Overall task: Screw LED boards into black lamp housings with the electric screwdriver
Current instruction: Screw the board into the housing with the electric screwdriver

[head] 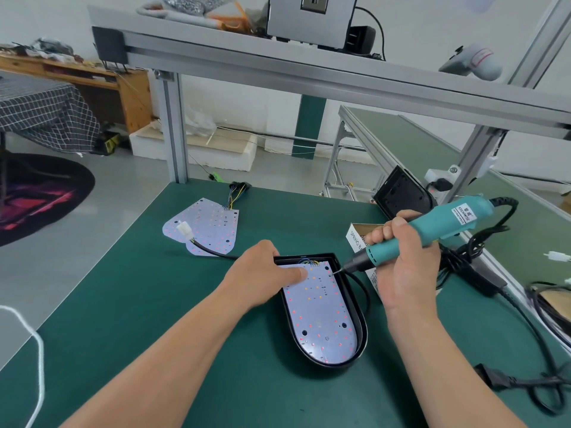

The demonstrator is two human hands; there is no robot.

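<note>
- Work in hand: a black lamp housing [361, 341] lies near centre on the green worktop [154, 304], with an LED board [321, 316] seated inside it.
- Left hand [262, 273]: laid across the housing's far left corner, fingers pressing down on the board; it grips nothing.
- Right hand [404, 267]: closed around the teal electric screwdriver [432, 230], whose bit meets the board's far right corner.
- Progress: judged early; one corner is being fastened. Whether other holes already carry screws cannot be told.
- Remaining: spare LED boards [204, 230] with wire leads lie far left on the worktop, unmounted; a second housing [401, 196] stands tilted at the far right.
- Obstacles: the housing's black cable [361, 288] loops just beside the right wrist; the screwdriver cord [525, 322] trails near right. A white box [355, 236] sits behind the tool.
</note>
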